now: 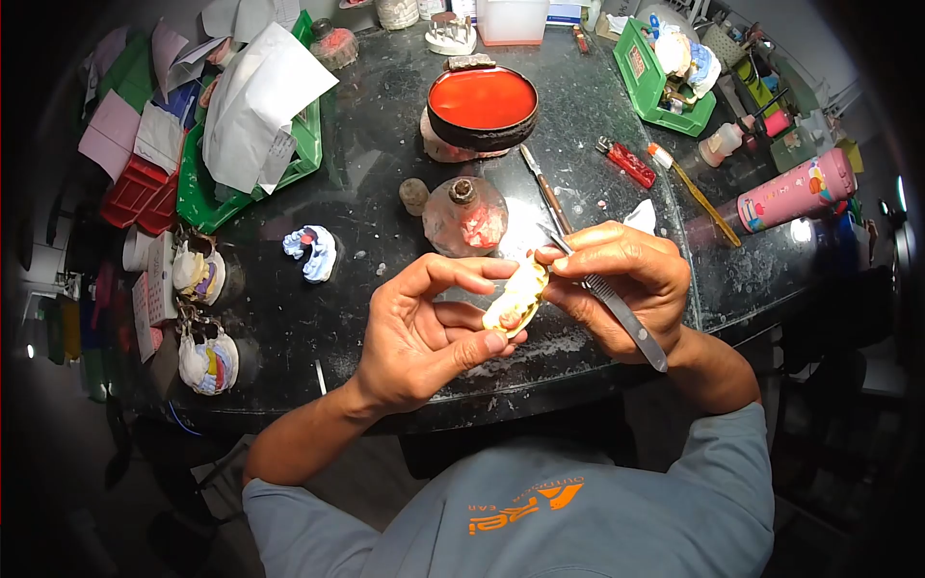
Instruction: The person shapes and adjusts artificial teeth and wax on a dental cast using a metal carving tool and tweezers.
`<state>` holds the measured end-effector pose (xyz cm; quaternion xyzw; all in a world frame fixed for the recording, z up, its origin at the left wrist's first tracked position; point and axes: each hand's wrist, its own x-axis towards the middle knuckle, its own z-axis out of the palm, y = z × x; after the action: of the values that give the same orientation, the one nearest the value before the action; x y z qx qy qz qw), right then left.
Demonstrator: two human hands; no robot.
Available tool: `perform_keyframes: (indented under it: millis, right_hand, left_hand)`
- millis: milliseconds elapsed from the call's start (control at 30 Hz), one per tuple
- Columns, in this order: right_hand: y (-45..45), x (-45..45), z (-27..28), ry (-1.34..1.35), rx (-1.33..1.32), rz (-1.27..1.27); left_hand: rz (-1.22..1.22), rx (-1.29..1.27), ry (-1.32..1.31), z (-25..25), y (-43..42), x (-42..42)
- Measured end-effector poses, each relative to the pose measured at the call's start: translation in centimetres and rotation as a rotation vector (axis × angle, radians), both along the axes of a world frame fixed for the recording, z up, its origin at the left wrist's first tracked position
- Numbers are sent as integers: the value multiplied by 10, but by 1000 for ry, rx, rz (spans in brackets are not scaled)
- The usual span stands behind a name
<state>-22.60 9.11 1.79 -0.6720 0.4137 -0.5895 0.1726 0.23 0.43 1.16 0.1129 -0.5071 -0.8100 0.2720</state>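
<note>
My left hand grips a pale yellow dental cast by its near end, thumb in front and fingers behind. Across the fingers of my right hand lies a pair of metal tweezers, tips pointing up and left. The thumb and fingertips of that hand also meet the far end of the cast. Just beyond the cast stands a round glass burner with pink bits inside. Behind it, a dark pan of red wax rests on a support. A wax knife lies to the right of the burner.
A blue-white dental cast sits at left, near articulated models. Papers fill a green tray. At right are a red lighter, a yellow-handled brush, a pink bottle and a green box.
</note>
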Motion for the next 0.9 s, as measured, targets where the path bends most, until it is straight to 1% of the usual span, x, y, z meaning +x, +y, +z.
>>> perform_keyframes:
  millis: [167, 333, 433, 567, 667, 767, 800, 900]
  right_hand:
    - [1, -1, 3, 6, -12, 36]
    - [0, 1, 5, -17, -30, 120]
    - [2, 2, 5, -31, -26, 160]
    - [3, 5, 2, -13, -26, 129]
    - [2, 3, -1, 36, -39, 136]
    - [8, 12, 2, -35, 42, 58]
    - [8, 12, 5, -52, 65, 61]
    - [8, 8, 6, -150, 133, 57]
  left_hand:
    - [-40, 28, -70, 5, 0, 2]
    - [-148, 94, -53, 5, 0, 4]
    - [-178, -42, 46, 0, 1, 3]
    - [-161, -177, 46, 0, -1, 0]
    - [-135, -145, 43, 1, -1, -1]
    - [-84, -149, 7, 1, -1, 2]
    - [-40, -201, -28, 2, -3, 4]
    - [126, -617, -58, 16, -20, 12]
